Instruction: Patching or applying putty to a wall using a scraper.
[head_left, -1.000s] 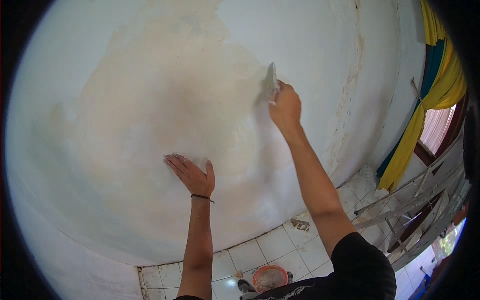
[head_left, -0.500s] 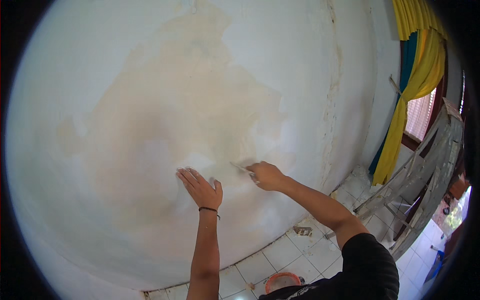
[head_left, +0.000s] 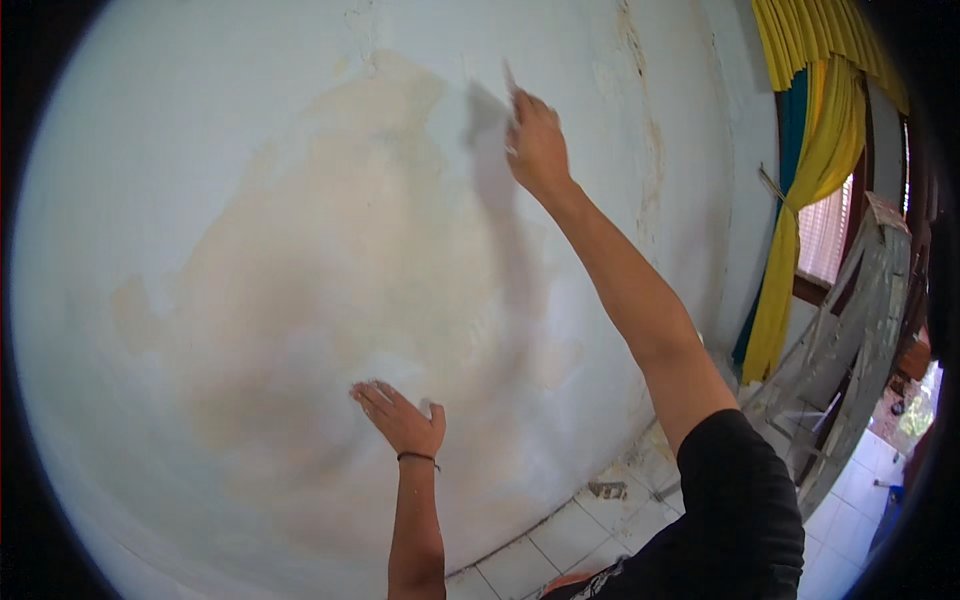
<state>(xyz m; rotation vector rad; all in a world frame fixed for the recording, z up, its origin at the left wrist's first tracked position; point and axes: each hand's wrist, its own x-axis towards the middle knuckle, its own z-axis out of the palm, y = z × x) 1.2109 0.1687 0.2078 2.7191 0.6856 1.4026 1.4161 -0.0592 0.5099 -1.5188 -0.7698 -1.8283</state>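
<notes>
My right hand is raised high against the wall, fingers closed round a thin, flat putty knife seen almost edge-on, its tip pointing up. Whether the blade touches the wall I cannot tell. Lower and to the left, my left hand lies flat against the wall, fingers stretched and thumb apart, with whitish residue on the fingertips. A dark cord circles that wrist. The pale wall carries a large, uneven beige patch between and around my hands.
A paint-spattered ladder stands at right, before a yellow curtain tied beside a window. Cracked, stained plaster runs down the wall. On the tiled floor are a small block-like piece and a partly hidden orange container.
My right hand has swept up the wall with the putty knife, and its arm is now stretched out. My left hand stays flat on the wall. The view has shifted slightly upward.
</notes>
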